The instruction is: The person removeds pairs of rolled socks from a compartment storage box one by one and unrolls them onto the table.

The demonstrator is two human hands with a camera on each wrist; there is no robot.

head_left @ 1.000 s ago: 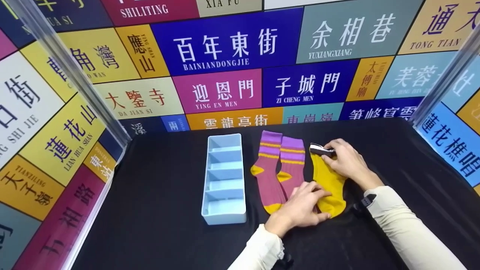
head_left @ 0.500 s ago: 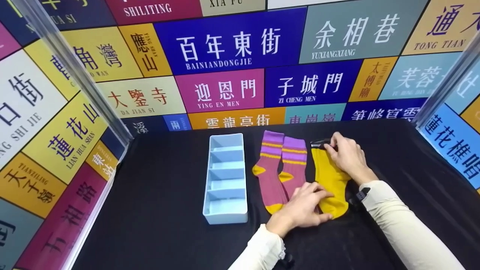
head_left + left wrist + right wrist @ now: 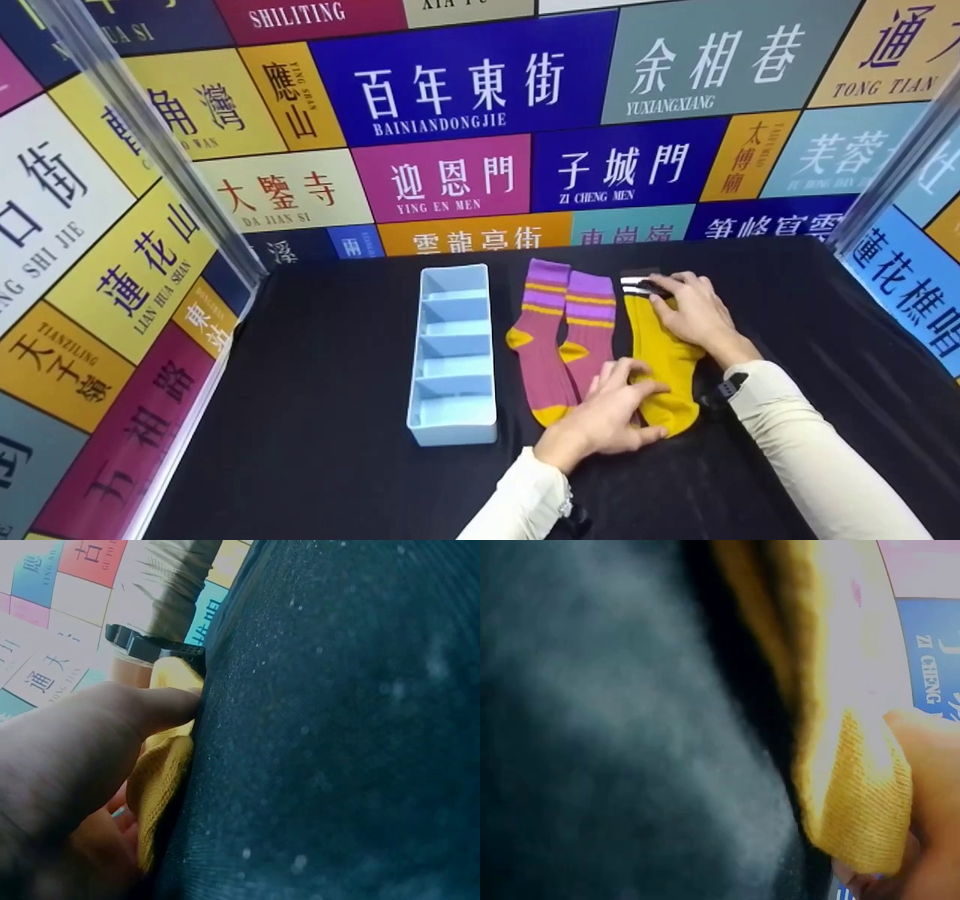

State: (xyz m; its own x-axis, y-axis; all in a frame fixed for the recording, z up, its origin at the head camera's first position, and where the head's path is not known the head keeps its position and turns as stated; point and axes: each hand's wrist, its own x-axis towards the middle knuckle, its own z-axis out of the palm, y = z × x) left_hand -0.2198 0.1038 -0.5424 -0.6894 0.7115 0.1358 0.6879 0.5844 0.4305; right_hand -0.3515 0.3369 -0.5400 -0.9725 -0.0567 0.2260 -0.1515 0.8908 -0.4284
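Observation:
A yellow sock with a black-and-white striped cuff lies lengthwise on the black cloth. My right hand pinches the side of its cuff, fingers and thumb close together; in the right wrist view the hand meets the ribbed yellow edge, its fingertips partly hidden. Near the toe, my left hand rests with fingers and thumb spread on the sock. The left wrist view shows the thumb against the yellow fabric. Left of it lie two pink-and-purple socks with yellow heels and stripes, one toe partly covered by my left hand.
A light blue divided box with several compartments stands left of the socks. Black cloth covers the table. Colourful sign panels rise at the back and sides, with clear posts at the corners.
At the cuff my right hand has shifted; the folded striped band now lies flatter, its white stripes showing. My left hand has stayed by the toe. The whole view has drifted slightly.

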